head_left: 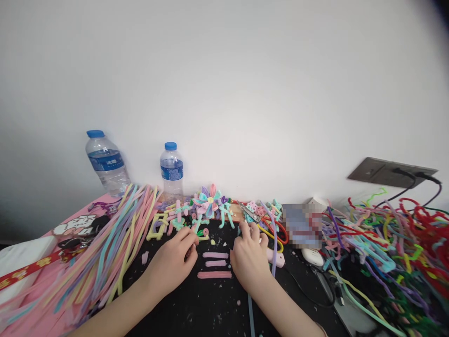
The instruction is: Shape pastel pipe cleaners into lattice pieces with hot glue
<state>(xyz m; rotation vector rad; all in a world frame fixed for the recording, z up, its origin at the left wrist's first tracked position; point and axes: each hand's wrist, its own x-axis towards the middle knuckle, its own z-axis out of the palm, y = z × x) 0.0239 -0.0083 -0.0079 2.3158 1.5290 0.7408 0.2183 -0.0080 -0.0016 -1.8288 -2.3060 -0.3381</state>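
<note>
My left hand (177, 262) rests over the black mat with its fingers curled; what they hold, if anything, is hidden. To its right, my right hand (249, 250) lies with bent fingers near some scissors (275, 230) with looped handles. Between the hands are short pieces: a lilac one (215, 255), a second lilac one (215, 264) and a longer pink one (214, 275), roughly parallel. A purple strip (274, 243) stands upright beside my right hand. Behind the hands sits a pipe-cleaner flower (209, 201) with multicoloured petals.
Long pastel pipe cleaners (129, 234) spread across the left side. Two water bottles, one leaning (107, 161) and one upright (171, 171), stand by the wall. A tangled pile (396, 252) covers the right, near a white case (312, 257) and a wall socket (389, 173).
</note>
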